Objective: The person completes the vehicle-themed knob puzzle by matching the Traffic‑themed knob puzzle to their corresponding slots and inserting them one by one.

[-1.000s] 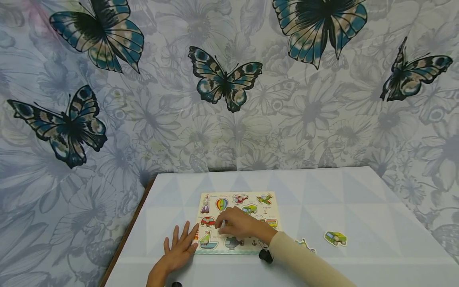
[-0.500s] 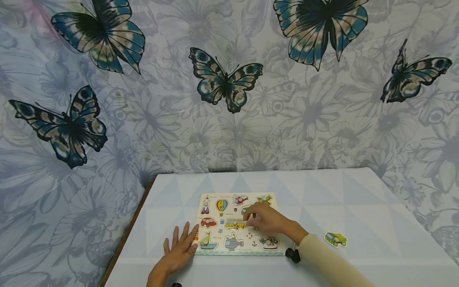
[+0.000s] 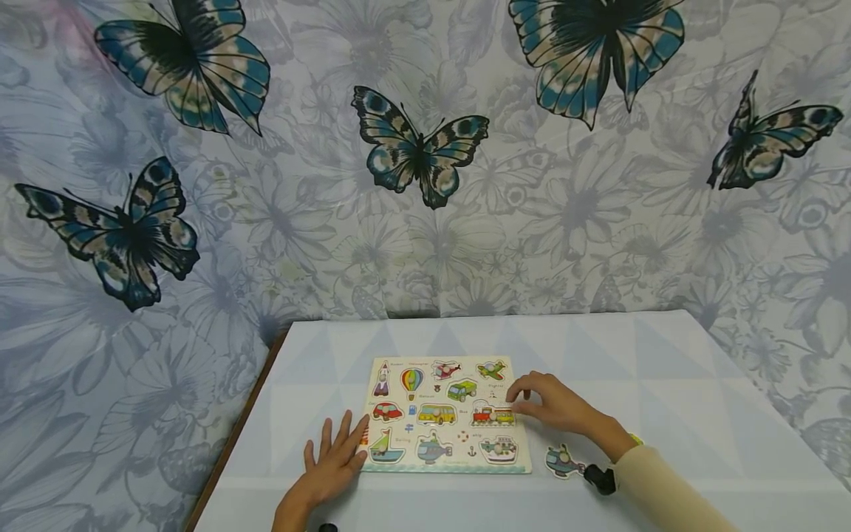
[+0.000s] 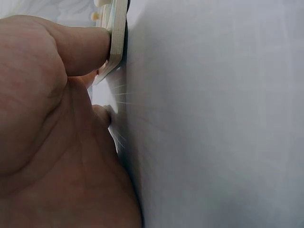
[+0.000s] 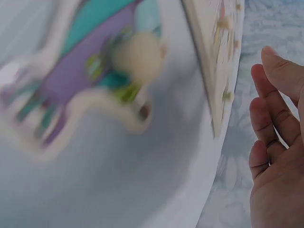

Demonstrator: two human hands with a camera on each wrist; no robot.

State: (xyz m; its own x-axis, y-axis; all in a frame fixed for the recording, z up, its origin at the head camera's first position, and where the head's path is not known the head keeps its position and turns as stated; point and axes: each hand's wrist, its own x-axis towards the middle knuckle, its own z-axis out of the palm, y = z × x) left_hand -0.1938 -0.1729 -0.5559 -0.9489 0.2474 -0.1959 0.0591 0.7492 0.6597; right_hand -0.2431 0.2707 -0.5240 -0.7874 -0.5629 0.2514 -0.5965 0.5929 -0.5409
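Note:
A cream knobbed puzzle board (image 3: pixel 445 469) lies on the table, bearing pictures of vehicles such as a train (image 3: pixel 493 414) and a bus (image 3: pixel 436 414). At its left edge rests my left hand (image 3: pixel 330 459), fingers spread. In the left wrist view, the thumb (image 4: pixel 85 50) touches the board's side (image 4: pixel 118 35). My right hand (image 3: pixel 555 405) hovers by the right edge near the train, fingers loosely bent, holding nothing. Below it on the table lies a blue-and-purple puzzle piece (image 3: pixel 561 462) with a finned tail; the right wrist view shows its round knob (image 5: pixel 137 57). The green truck piece is hidden behind the right arm.
Black wrist devices show beside the right sleeve (image 3: pixel 600 479) and below the left hand (image 3: pixel 327 527). The white table (image 3: pixel 698 414) ends at a wall covering with butterflies (image 3: pixel 420 151) behind it.
My right hand has moved rightward from the board's middle, past the train, to its right edge, uncovering the bus and train. Its arm now covers the loose green truck. The left hand stays put.

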